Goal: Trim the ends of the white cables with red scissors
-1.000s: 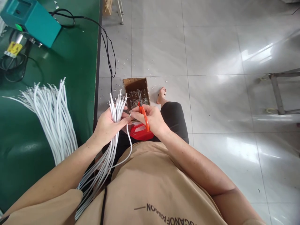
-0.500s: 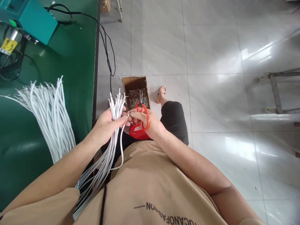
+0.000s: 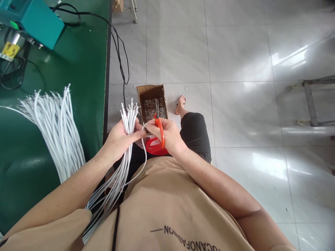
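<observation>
While the left hand (image 3: 119, 136) clasped the bundle (image 3: 127, 123), pinching one cable (image 3: 146, 153), the right hand (image 3: 169, 133), fingertips together beside it, best held scissors (image 3: 161, 134) pointing away.

Both forearms (image 3: 75, 185) are angled inward from the near side. The left hand (image 3: 119, 140) and right hand (image 3: 170, 135) are held close together, both curled in grips.

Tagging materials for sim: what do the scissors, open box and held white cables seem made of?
Scissors: handles look like smooth plastic, given their even orange colour; blades probably steel, grey with a metallic look.
Box: matte cardboard, judging by its brown walls and rough edge.
White cables: smooth, flexible jackets, plastic or rubber; can't tell which.
</observation>
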The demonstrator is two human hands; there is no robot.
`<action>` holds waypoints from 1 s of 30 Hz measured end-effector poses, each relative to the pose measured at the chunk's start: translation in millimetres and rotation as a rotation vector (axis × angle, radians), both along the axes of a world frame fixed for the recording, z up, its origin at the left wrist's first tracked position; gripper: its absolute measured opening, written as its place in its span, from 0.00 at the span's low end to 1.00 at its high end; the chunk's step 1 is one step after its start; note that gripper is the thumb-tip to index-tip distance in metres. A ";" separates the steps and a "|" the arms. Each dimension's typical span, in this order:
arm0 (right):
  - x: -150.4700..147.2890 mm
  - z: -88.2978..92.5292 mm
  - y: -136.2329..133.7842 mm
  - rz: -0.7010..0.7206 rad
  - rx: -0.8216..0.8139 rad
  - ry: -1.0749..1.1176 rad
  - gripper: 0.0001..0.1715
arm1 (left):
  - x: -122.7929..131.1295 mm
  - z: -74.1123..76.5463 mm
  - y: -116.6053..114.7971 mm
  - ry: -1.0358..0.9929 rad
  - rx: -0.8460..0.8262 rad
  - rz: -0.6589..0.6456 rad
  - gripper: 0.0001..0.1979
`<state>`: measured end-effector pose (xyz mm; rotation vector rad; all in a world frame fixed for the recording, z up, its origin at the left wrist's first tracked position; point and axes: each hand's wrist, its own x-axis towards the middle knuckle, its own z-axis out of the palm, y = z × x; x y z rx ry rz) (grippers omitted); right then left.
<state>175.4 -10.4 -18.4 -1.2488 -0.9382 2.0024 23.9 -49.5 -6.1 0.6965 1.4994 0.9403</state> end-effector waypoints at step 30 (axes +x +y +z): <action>1.7 13.0 18.7 0.004 0.108 0.016 0.11 | 5.4 3.4 -1.3 0.084 0.044 0.062 0.10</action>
